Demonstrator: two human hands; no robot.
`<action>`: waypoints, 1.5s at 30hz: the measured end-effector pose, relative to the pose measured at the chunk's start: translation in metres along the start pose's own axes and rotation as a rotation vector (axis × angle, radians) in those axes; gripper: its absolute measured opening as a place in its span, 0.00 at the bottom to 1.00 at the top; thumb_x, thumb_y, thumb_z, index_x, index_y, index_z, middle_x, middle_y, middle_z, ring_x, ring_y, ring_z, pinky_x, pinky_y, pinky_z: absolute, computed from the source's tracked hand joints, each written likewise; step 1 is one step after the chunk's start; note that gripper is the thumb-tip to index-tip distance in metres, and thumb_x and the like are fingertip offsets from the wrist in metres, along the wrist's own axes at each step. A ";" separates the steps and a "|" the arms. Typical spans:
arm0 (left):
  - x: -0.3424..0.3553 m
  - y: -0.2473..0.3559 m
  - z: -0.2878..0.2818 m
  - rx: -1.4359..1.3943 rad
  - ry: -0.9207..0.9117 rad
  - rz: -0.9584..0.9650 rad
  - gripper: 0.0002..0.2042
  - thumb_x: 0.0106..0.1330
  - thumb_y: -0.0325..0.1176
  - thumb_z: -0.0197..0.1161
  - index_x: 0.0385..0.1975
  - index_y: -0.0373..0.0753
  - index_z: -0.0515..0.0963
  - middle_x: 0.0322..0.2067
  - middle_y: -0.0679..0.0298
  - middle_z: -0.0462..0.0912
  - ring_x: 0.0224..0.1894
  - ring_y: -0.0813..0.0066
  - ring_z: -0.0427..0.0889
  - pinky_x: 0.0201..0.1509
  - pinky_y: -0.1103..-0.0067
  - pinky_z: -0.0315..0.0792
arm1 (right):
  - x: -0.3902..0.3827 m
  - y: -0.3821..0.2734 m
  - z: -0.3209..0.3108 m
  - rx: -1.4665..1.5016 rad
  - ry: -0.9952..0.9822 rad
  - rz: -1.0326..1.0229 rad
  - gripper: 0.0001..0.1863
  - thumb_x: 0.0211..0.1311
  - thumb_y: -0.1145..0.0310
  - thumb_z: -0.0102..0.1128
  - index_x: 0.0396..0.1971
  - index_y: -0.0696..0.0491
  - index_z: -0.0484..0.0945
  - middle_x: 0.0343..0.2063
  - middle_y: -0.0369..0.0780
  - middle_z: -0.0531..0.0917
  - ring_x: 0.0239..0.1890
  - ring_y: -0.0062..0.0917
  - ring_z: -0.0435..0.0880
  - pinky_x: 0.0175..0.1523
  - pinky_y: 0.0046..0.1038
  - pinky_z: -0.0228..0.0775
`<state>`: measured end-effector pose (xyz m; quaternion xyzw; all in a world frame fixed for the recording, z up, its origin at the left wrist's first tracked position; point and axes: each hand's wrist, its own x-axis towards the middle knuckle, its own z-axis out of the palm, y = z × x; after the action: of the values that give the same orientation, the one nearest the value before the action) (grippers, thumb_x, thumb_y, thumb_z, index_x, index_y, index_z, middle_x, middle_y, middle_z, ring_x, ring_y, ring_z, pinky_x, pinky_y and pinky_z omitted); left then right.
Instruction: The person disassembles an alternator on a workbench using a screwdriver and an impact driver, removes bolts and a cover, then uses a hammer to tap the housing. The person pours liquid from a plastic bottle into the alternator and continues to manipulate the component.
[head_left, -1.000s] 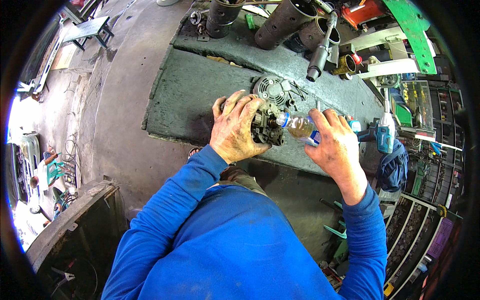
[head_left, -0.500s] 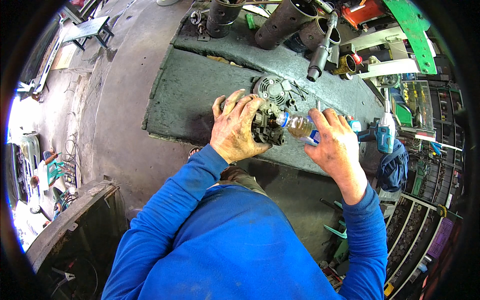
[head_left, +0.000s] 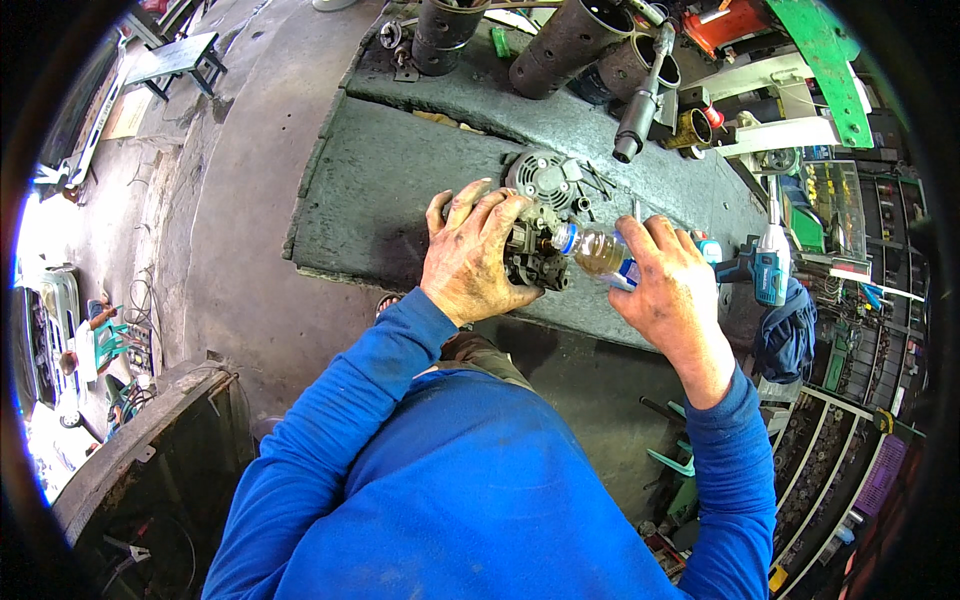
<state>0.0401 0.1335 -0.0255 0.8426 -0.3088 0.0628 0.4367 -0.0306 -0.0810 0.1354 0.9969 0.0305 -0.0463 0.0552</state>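
My left hand (head_left: 472, 250) is wrapped round the side of a dark metal alternator part (head_left: 535, 262) on the workbench, its fingers over the top and thumb along the near edge. In my right hand (head_left: 668, 275) is a clear plastic bottle (head_left: 597, 252) with a blue ring at its neck and brownish liquid inside. The bottle is tilted, its mouth pointing left and close against the alternator part. Just beyond lies a round slotted alternator housing (head_left: 541, 178). Several long bolts (head_left: 598, 181) and a small bushing (head_left: 583, 204) lie beside it.
The dark workbench (head_left: 370, 190) carries upright metal cylinders (head_left: 565, 50) at its far side and a long grey tool (head_left: 640, 115). A teal cordless impact wrench (head_left: 768, 268) is at right, above a dark blue cloth (head_left: 786, 335). Racks of parts (head_left: 825, 470) stand lower right.
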 end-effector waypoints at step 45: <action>-0.024 -0.038 -0.017 -0.116 -0.031 -0.033 0.57 0.31 0.42 0.94 0.70 0.41 0.71 0.71 0.52 0.77 0.78 0.45 0.69 0.81 0.55 0.63 | -0.072 0.054 0.104 1.078 0.569 0.528 0.44 0.52 0.73 0.86 0.69 0.58 0.72 0.60 0.43 0.83 0.62 0.30 0.84 0.69 0.35 0.76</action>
<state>0.0455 0.1739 -0.0506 0.8218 -0.3046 0.0248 0.4808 -0.1082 -0.1500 0.0447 0.8325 -0.2286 0.2251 -0.4517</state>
